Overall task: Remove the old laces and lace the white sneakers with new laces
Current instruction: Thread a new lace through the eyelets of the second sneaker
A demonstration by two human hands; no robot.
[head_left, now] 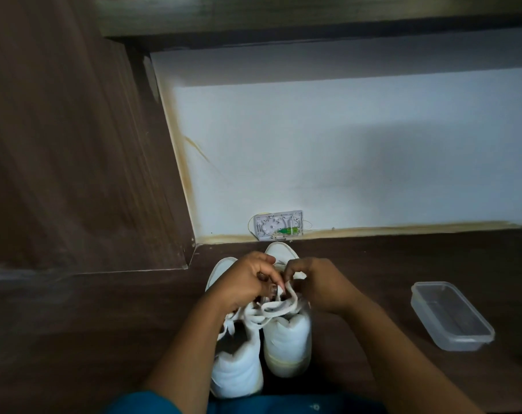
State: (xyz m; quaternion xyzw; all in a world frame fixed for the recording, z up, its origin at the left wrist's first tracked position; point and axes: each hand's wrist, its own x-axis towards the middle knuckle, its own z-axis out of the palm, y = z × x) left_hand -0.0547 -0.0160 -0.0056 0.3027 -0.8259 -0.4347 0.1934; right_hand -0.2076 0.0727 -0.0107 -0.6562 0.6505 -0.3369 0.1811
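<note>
Two white sneakers [239, 369] stand side by side near the back edge of the wooden surface [104, 324], toes toward the wall [343, 159]. The left hand [248, 282] and right hand [319, 285] both pinch a white lace [279, 307] over the right-side shoe; probably loosening or threading, I cannot tell which. Next, the lace must be drawn cleanly through one eyelet

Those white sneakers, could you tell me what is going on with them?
A person's left hand and right hand both pinch the white lace over the right-hand sneaker. The left-hand sneaker stands beside it, with a lace in it. A clear plastic container sits apart on the right.
</note>
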